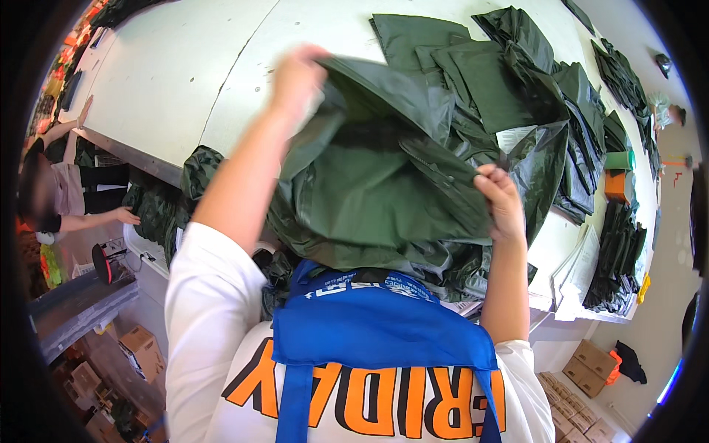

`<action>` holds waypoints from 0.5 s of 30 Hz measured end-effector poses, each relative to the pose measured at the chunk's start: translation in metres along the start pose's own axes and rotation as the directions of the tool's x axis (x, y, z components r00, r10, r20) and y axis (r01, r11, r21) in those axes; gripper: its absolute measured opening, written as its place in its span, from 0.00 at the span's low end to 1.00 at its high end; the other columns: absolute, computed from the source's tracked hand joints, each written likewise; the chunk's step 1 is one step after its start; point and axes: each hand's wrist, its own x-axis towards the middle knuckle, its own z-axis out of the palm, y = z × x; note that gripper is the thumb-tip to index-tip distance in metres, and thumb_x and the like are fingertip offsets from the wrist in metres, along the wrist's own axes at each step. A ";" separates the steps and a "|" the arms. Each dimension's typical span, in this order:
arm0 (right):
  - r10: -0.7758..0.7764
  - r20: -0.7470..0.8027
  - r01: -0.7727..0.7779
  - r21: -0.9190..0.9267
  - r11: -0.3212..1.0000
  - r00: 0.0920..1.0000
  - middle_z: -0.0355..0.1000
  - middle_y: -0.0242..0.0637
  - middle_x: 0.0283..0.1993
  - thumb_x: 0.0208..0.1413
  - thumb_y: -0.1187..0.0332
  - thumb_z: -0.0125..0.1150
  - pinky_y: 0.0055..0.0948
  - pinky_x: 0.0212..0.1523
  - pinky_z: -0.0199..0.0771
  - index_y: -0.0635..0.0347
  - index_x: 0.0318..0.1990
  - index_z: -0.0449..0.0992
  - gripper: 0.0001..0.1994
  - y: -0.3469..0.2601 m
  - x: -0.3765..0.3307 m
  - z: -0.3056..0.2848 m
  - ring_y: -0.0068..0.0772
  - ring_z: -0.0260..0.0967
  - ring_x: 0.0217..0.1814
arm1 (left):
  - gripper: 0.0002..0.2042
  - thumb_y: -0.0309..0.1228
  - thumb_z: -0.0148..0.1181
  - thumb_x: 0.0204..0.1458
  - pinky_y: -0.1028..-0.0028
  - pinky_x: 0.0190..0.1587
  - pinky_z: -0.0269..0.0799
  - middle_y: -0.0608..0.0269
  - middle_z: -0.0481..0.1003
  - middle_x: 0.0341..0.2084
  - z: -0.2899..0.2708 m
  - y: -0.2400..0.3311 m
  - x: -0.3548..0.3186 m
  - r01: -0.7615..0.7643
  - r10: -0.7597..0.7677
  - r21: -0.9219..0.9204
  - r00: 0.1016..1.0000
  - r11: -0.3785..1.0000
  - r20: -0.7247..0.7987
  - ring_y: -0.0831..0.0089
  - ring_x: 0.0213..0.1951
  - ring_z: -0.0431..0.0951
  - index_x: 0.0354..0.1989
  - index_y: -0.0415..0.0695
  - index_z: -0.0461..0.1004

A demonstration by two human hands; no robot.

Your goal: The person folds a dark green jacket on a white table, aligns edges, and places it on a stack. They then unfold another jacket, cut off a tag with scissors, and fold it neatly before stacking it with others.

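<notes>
A dark green, slightly shiny rain jacket (362, 196) is spread out between my hands over the near edge of the table. My left hand (295, 83), raised and blurred by motion, is closed on its far left edge. Lower and to the right, my right hand (502, 198) pinches the edge beside a zipper strip (442, 176). The fabric bows open between the two grips, showing a shaded inside. Its lower part hangs in folds against my blue apron (384, 325).
Folded dark green garments (487, 81) lie in a pile at the far right of the white table (177, 66). Paper sheets (580, 266) and a dark stack (614, 258) sit at the right edge. A co-worker (70, 177) is at the left; cardboard boxes (591, 368) stand below right.
</notes>
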 end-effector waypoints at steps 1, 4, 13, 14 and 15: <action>-0.072 0.040 0.068 0.108 0.992 0.997 0.73 0.31 0.33 0.55 0.73 0.58 0.21 0.38 0.70 0.62 0.38 0.72 0.04 -0.012 -0.007 0.010 0.20 0.69 0.35 | 0.25 0.22 0.54 0.48 0.67 0.42 0.72 0.56 0.75 0.40 -0.027 0.003 0.018 0.103 -0.150 -0.300 0.979 0.948 -0.136 0.62 0.41 0.77 0.59 0.45 0.64; -0.233 0.084 0.196 0.318 0.927 0.969 0.73 0.35 0.36 0.57 0.76 0.53 0.22 0.39 0.71 0.63 0.41 0.68 0.05 -0.035 -0.020 0.052 0.23 0.70 0.36 | 0.28 0.26 0.57 0.50 0.71 0.43 0.71 0.53 0.68 0.51 -0.037 0.035 0.001 -0.262 0.306 0.178 0.904 0.948 -0.300 0.64 0.46 0.74 0.61 0.42 0.59; -0.271 0.345 0.323 -0.103 0.941 0.899 0.68 0.26 0.35 0.60 0.66 0.57 0.15 0.32 0.60 0.62 0.52 0.68 0.16 -0.052 0.009 0.145 0.13 0.60 0.31 | 0.31 0.15 0.56 0.44 0.69 0.54 0.68 0.54 0.71 0.49 -0.031 0.105 -0.150 -0.069 0.080 -0.260 0.996 0.963 0.034 0.69 0.50 0.72 0.60 0.38 0.56; -0.309 0.304 0.398 -0.297 0.868 0.901 0.72 0.30 0.40 0.56 0.65 0.62 0.19 0.36 0.65 0.64 0.54 0.69 0.20 -0.060 0.022 0.144 0.17 0.65 0.35 | 0.28 0.12 0.52 0.44 0.70 0.54 0.68 0.56 0.70 0.49 -0.049 0.097 -0.150 0.039 -0.043 -0.453 0.999 0.891 0.002 0.70 0.50 0.72 0.58 0.38 0.58; -0.384 0.185 0.424 -0.476 0.770 0.905 0.73 0.35 0.44 0.52 0.63 0.66 0.23 0.41 0.70 0.65 0.54 0.69 0.24 -0.056 0.045 0.132 0.22 0.70 0.40 | 0.24 0.16 0.53 0.46 0.71 0.53 0.66 0.60 0.71 0.44 -0.066 0.090 -0.150 0.088 -0.077 -0.498 0.996 0.862 0.043 0.77 0.49 0.70 0.55 0.37 0.61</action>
